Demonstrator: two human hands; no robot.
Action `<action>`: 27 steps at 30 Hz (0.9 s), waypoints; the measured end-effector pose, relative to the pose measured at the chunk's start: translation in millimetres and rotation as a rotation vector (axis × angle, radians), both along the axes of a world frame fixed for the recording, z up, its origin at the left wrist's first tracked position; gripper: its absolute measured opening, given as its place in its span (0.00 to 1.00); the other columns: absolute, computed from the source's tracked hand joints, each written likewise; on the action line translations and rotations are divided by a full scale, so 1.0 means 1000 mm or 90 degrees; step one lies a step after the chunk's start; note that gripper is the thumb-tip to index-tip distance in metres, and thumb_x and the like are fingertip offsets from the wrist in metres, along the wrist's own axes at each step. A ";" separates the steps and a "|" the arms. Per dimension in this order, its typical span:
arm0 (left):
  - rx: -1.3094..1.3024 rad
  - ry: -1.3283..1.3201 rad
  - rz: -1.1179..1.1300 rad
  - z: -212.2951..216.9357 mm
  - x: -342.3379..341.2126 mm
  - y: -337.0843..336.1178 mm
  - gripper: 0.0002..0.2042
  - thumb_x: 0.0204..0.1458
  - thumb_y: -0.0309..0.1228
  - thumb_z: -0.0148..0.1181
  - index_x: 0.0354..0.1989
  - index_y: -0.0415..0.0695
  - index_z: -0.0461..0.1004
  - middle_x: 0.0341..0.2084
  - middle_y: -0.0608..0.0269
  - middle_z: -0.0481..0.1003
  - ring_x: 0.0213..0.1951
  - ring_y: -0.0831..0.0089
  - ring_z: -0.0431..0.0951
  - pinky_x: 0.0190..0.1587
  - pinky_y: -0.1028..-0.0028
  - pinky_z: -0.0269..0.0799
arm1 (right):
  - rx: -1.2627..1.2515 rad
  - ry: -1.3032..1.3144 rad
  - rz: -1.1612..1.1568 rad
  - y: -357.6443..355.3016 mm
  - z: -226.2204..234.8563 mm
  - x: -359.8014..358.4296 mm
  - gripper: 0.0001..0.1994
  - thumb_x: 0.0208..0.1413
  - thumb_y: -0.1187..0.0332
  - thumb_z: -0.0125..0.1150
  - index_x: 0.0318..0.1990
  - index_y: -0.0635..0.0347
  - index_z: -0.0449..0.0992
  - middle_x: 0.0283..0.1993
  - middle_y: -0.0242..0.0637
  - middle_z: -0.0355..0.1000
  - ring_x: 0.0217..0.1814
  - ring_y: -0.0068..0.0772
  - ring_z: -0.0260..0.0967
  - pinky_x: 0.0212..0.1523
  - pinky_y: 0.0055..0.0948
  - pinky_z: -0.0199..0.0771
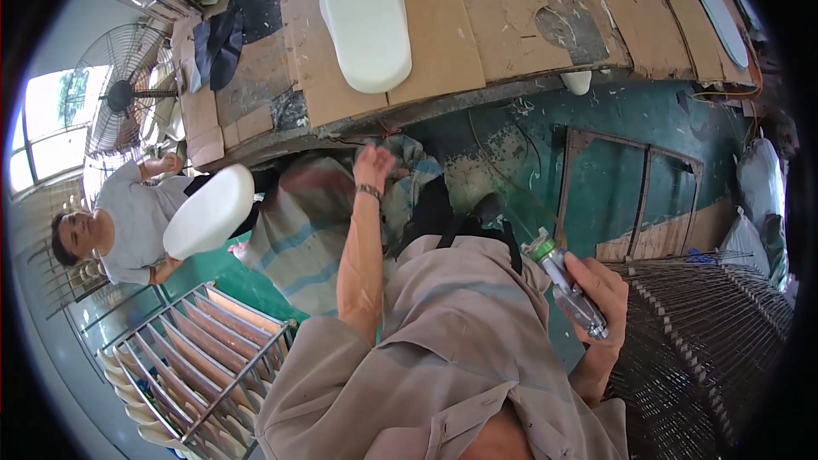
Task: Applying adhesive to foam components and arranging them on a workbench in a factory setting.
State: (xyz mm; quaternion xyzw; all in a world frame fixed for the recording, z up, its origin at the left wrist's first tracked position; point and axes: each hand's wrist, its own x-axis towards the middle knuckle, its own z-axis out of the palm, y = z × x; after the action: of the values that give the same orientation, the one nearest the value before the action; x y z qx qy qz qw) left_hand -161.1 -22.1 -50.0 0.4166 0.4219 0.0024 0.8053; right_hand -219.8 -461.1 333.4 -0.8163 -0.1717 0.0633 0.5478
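Greyish-brown button-front shirt (464, 311), black trousers (432, 207), dark wristband (369, 191).

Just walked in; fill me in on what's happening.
The person's right hand has a clear handheld tool with a green end in its grip. The left hand is blurred, with nothing plainly in it, near the edge of the bench. A long, rounded white piece lies on the bench's cardboard, and at left a co-worker appears to hold another white piece.

A head-worn fisheye view looks closely downward.
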 end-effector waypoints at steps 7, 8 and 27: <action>-0.092 -0.149 0.105 0.034 0.121 0.003 0.21 0.63 0.40 0.55 0.58 0.40 0.66 0.54 0.55 0.69 0.57 0.58 0.69 0.63 0.52 0.66 | -0.077 0.071 -0.031 0.002 0.013 0.007 0.28 0.44 0.65 0.72 0.53 0.71 0.76 0.38 0.49 0.76 0.34 0.40 0.75 0.38 0.27 0.71; -0.105 -0.172 0.106 0.032 0.131 0.006 0.21 0.63 0.41 0.55 0.58 0.39 0.66 0.56 0.55 0.67 0.57 0.59 0.68 0.64 0.53 0.64 | -0.082 0.070 -0.030 0.006 0.015 0.010 0.28 0.44 0.65 0.72 0.53 0.71 0.76 0.38 0.49 0.76 0.34 0.40 0.75 0.38 0.27 0.71; -0.090 -0.491 0.096 0.123 0.145 0.043 0.29 0.54 0.24 0.64 0.64 0.45 0.62 0.59 0.63 0.70 0.61 0.63 0.68 0.64 0.57 0.65 | -0.116 -0.073 -0.052 0.118 0.011 0.116 0.26 0.54 0.67 0.68 0.57 0.73 0.72 0.34 0.46 0.76 0.33 0.35 0.76 0.36 0.28 0.74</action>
State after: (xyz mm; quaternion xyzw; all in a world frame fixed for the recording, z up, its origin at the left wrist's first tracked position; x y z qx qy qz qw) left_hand -16.5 20.7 72.6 0.2966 0.1172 0.1884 0.9289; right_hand -104.3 -343.0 344.6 -0.8714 -0.1634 0.0094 0.4624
